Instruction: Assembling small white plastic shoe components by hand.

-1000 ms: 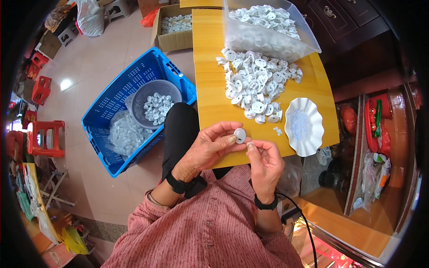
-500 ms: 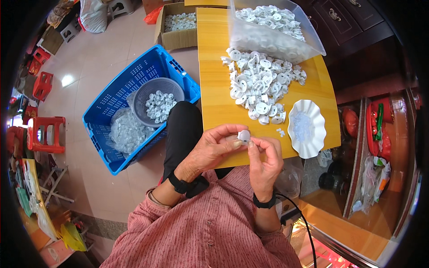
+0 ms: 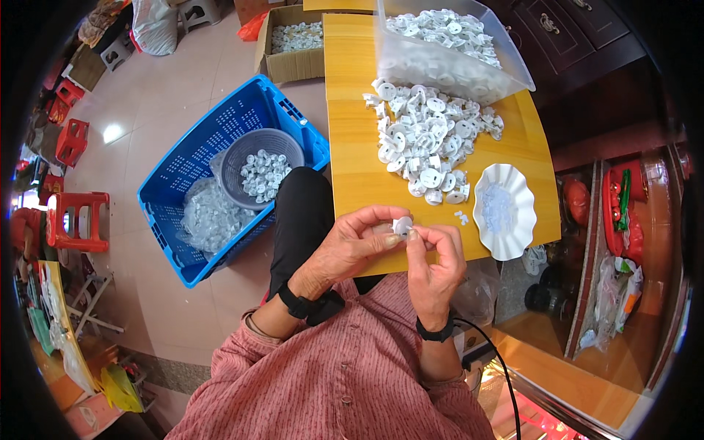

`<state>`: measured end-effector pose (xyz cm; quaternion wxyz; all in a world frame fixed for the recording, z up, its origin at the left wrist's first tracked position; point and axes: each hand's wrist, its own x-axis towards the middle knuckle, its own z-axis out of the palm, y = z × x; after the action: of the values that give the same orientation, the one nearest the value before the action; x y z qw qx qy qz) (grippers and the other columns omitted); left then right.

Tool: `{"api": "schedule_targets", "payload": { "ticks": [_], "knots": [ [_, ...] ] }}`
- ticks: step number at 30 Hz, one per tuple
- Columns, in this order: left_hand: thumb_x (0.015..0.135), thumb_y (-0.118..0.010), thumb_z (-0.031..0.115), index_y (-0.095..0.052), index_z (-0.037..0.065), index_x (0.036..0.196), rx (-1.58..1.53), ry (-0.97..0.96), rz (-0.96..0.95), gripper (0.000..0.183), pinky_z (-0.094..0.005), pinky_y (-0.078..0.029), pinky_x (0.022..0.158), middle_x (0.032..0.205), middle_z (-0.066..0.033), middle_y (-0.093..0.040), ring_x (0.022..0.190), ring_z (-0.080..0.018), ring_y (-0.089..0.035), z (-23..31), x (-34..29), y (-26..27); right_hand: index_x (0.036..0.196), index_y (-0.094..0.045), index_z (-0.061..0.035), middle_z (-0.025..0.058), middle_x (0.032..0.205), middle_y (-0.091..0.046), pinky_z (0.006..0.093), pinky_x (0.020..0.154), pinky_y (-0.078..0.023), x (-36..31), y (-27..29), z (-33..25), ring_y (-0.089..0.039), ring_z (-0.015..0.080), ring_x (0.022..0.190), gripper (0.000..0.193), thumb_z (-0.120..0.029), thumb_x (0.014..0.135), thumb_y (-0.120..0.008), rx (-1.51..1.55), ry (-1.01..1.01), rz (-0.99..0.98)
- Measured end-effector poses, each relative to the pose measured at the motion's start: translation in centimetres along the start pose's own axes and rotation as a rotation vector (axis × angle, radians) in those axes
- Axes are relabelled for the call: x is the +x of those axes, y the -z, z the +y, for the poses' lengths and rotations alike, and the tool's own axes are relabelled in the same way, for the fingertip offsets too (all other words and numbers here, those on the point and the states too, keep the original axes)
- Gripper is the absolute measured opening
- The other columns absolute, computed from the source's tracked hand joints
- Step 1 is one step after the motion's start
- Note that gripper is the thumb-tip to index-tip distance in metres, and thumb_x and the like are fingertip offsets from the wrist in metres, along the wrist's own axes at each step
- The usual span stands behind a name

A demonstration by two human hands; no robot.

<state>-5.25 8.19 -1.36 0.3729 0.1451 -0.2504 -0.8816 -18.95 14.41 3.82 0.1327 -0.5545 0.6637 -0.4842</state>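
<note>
Between the thumb and fingers of my left hand is a small white round plastic part, held over the table's near edge. My right hand is closed in a pinch at the part's right side; whatever lies between those fingertips is too small to make out. Beyond my hands spreads a heap of similar white plastic parts. To the right stands a white scalloped dish holding tiny clear pieces. A few loose clear pieces lie on the table beside it.
On the yellow table, a clear plastic bin full of white parts stands at the back. Left on the floor, a blue crate contains a grey basin of parts and a plastic bag. A cardboard box sits behind.
The white part has turned slightly between my fingers. Both hands stay in nearly the same place, and the whole view has shifted a little.
</note>
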Motion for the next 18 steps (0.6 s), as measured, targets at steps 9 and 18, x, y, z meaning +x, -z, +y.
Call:
{"api": "schedule_targets", "payload": {
  "ticks": [9, 18],
  "knots": [
    [0.091, -0.065, 0.0, -0.058, -0.001, 0.126, 0.057, -0.008, 0.009, 0.035, -0.0342, -0.047, 0.105, 0.125, -0.0096, -0.061, 0.116, -0.0184, -0.06, 0.0, -0.03, -0.05, 0.088, -0.063, 0.0011, 0.0083, 0.088, -0.059, 0.0278, 0.064, -0.049, -0.02, -0.21, 0.11, -0.058, 0.0159, 0.07, 0.007, -0.001, 0.085, -0.069, 0.026, -0.017, -0.005],
    [0.092, -0.062, -0.003, -0.057, -0.002, 0.126, 0.2, -0.035, -0.053, 0.035, -0.0313, -0.048, 0.101, 0.122, -0.0081, -0.062, 0.113, -0.0157, -0.06, 0.78, -0.21, -0.28, 0.089, -0.062, 0.0007, 0.0089, 0.089, -0.059, 0.0288, 0.064, -0.049, -0.05, -0.43, 0.26, -0.059, 0.0175, 0.071, 0.008, -0.001, 0.085, -0.069, 0.021, 0.005, -0.018]
  ]
}}
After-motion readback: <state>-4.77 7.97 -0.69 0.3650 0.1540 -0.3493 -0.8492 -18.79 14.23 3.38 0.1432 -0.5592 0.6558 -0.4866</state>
